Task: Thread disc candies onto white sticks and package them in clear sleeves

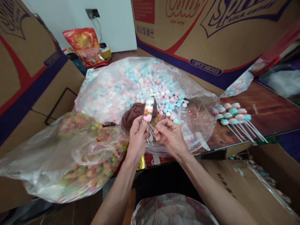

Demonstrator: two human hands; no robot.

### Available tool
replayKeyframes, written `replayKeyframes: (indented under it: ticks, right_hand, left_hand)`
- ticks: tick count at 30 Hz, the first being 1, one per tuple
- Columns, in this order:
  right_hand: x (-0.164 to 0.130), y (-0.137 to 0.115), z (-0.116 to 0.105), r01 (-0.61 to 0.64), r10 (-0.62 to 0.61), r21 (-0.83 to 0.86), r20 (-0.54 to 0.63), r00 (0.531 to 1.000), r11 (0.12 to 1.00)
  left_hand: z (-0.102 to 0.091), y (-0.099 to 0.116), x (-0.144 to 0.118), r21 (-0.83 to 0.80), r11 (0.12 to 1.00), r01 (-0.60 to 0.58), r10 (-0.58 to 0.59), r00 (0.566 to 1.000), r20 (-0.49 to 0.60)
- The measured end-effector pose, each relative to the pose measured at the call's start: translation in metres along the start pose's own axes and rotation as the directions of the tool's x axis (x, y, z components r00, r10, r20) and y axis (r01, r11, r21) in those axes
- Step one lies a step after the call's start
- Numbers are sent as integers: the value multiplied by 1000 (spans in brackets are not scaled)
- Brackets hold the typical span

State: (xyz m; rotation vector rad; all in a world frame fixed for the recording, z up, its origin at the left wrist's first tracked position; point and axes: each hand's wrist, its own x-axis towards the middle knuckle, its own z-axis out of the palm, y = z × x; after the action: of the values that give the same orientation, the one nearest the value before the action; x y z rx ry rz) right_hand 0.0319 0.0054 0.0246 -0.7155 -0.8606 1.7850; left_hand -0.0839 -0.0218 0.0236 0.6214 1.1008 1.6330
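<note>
Candy stick (148,110) is standing up in the left hand (137,137), which is closing its fingers around it. Right hand (170,135) is pinching thin white sticks (151,134) beside it. Behind them, a clear bag of pink and blue candies (150,84) is lying on the table (269,115).
</note>
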Motion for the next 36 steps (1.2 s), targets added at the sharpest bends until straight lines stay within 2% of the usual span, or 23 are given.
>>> replayKeyframes:
  ticks: [4, 11, 13, 18, 23, 28, 36]
  right_hand:
    - [-3, 12, -4, 48, -36, 64, -176, 984, 997]
    - [-6, 19, -10, 105, -67, 93, -351, 934, 990]
    - [-4, 19, -9, 100, -60, 90, -368, 928, 991]
    - [-2, 26, -4, 165, -124, 60, -430, 894, 984]
    - [-8, 30, -8, 161, -171, -59, -371, 913, 985]
    - [-15, 27, -21, 169, -235, -261, -246, 940, 950]
    - [-12, 21, -34, 135, -172, -279, -113, 979, 951]
  left_hand:
    - [16, -13, -16, -98, 995, 31, -35, 999, -35]
    - [23, -29, -20, -246, 963, 112, -90, 991, 100]
    - [25, -33, -21, -234, 968, 92, -72, 993, 91]
    - [30, -42, -24, -130, 990, -53, 53, 999, -1]
    - [28, -47, -20, -133, 988, -83, 74, 995, -71]
    - [24, -46, -18, -132, 989, -64, 59, 997, -43]
    - [25, -47, -20, -145, 989, 20, -23, 1000, -13]
